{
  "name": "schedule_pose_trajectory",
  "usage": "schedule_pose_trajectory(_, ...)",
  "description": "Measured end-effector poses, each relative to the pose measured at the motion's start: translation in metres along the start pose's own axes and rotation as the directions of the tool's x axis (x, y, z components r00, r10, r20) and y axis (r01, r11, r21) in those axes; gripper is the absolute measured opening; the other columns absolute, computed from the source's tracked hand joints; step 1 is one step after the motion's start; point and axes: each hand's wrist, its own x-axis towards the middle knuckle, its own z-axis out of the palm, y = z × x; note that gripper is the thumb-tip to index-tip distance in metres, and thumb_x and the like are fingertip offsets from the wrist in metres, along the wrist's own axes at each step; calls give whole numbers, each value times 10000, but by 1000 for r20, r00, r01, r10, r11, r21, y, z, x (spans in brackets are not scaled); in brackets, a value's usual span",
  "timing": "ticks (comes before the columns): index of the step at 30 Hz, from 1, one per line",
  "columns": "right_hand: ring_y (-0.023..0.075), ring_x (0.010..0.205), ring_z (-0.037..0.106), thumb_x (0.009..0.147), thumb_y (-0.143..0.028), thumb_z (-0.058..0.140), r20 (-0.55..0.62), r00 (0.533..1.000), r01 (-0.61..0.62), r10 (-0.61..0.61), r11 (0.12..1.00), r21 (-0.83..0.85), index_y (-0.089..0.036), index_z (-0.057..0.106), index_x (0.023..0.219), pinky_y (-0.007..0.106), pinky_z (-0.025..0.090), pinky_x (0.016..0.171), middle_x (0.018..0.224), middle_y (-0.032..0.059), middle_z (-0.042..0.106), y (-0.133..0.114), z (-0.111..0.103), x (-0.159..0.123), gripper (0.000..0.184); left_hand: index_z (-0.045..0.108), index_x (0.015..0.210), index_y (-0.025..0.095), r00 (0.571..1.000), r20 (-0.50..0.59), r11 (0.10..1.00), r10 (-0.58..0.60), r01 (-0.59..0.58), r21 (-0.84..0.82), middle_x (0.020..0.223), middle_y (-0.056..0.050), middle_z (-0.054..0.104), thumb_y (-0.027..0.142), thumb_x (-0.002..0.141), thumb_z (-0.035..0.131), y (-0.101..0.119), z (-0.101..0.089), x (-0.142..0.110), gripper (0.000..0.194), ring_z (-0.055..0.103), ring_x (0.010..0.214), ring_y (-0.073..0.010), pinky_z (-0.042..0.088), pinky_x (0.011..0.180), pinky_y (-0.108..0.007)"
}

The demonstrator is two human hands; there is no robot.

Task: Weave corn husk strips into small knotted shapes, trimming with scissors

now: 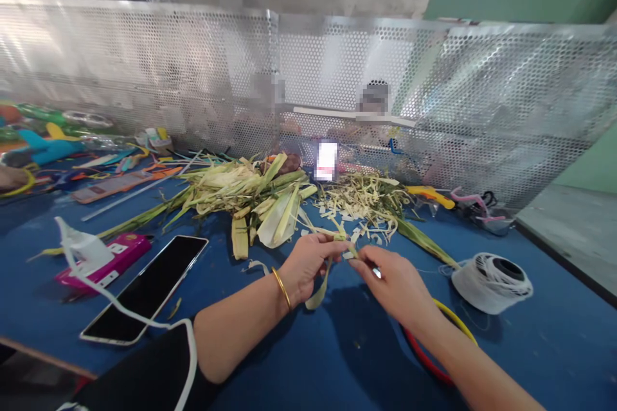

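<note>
In the head view my left hand (pixel 306 264), with a gold bangle on its wrist, pinches a thin pale-green husk strip (pixel 317 298). One end of the strip hangs below my fingers, and another bit stands up above them. My right hand (pixel 395 281) closes its thumb and fingers on the same strip, just right of the left fingertips. A small bright spot shows by the right fingers; I cannot make out what it is. Right behind my hands lie a heap of corn husks (pixel 226 189) and a pile of shredded husk bits (pixel 369 199).
A spool of white thread (pixel 486 286) stands at right. Under my right forearm lies a red and yellow ring (pixel 456 314). At left are a black-screened phone (pixel 149 289), a magenta power strip (pixel 128 253) and a white cable (pixel 120 305). A perforated metal screen (pixel 193 70) closes off the back.
</note>
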Motion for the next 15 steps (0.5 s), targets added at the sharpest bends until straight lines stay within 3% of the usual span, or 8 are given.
schedule_pose_trajectory(3, 134, 574, 504, 910, -266, 439, 64, 997, 51, -53, 998, 34, -205, 507, 640, 250, 322, 578, 613, -16, 570, -5, 6, -2, 285, 654, 645, 114, 997, -54, 999, 47, -47, -9, 543, 17, 563, 194, 558, 781, -5, 2, 1, 174, 373, 434, -32, 238, 408, -183)
schedule_pose_trajectory(7, 125, 585, 476, 912, -271, 411, 100, 980, 160, -174, 978, 131, -194, 494, 602, 259, 337, 650, 588, -13, 534, -8, -2, -1, 330, 677, 625, 102, 996, -40, 997, 74, -74, -7, 669, -41, 645, 186, 545, 767, -8, 3, 3, 147, 408, 490, -42, 298, 447, -183)
schedule_pose_trajectory(8, 125, 577, 466, 912, -309, 413, 110, 984, 116, -139, 974, 192, -195, 500, 595, 258, 340, 635, 575, -15, 525, -6, -5, 0, 348, 678, 628, 104, 998, -33, 998, 59, -59, -11, 667, -40, 643, 187, 549, 762, -7, 3, 3, 142, 401, 487, -41, 294, 445, -183)
schedule_pose_trajectory(10, 133, 583, 475, 895, -411, 430, 101, 994, -75, 41, 929, 362, -197, 544, 618, 255, 354, 597, 587, -7, 541, 1, -9, 5, 369, 676, 631, 111, 1000, -1, 1000, 13, -13, -11, 618, -20, 614, 193, 564, 747, -4, 2, 0, 127, 376, 470, -39, 274, 435, -181)
schedule_pose_trajectory(13, 140, 597, 510, 808, -534, 517, 160, 925, -361, 345, 665, 654, -174, 627, 696, 253, 378, 558, 659, 20, 597, 10, -10, 11, 393, 673, 627, 119, 992, 107, 995, -73, 66, 70, 538, 16, 538, 185, 589, 708, 2, 2, -5, 84, 339, 447, -37, 201, 407, -182)
schedule_pose_trajectory(15, 121, 557, 485, 738, -553, 598, 288, 878, -449, 384, 448, 773, -157, 644, 707, 243, 362, 532, 631, 12, 586, 11, -6, 13, 400, 670, 621, 122, 974, 188, 987, -126, 104, 123, 560, 12, 547, 203, 612, 675, 4, 3, -8, 82, 339, 447, -38, 150, 396, -195)
